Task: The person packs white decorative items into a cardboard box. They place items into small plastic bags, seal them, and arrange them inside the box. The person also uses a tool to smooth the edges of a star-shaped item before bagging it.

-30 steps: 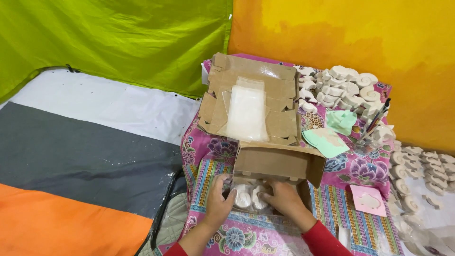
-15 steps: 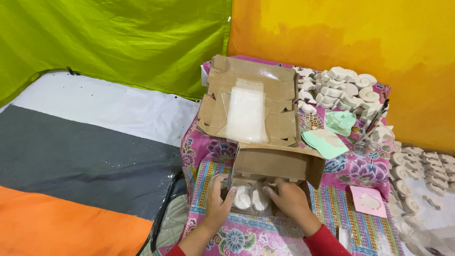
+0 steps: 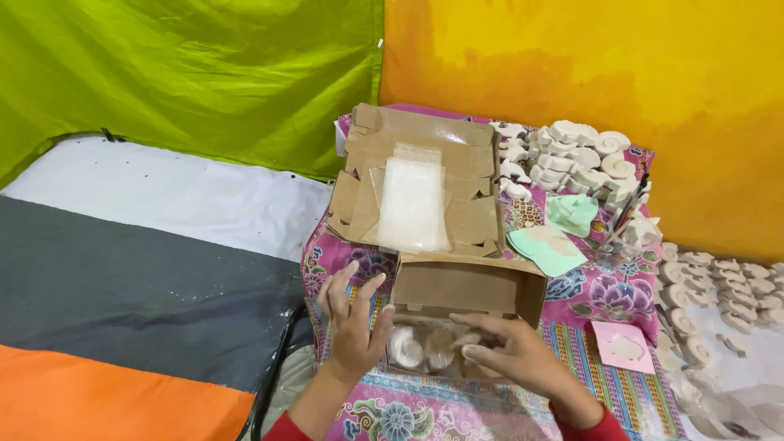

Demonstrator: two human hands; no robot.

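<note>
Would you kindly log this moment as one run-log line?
left hand: open beside cardboard box | right hand: open over clear bag of white pieces

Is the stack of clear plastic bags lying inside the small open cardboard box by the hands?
No, the clear plastic bags lie on the flattened cardboard behind the small open box.

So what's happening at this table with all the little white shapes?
A person is working at a small open cardboard box on a flowered cloth. The left hand is spread open at the box's left side, and the right hand reaches over pale white pieces at its front. Behind it lie flattened cardboard with clear plastic bags, and piles of white shapes.
</note>
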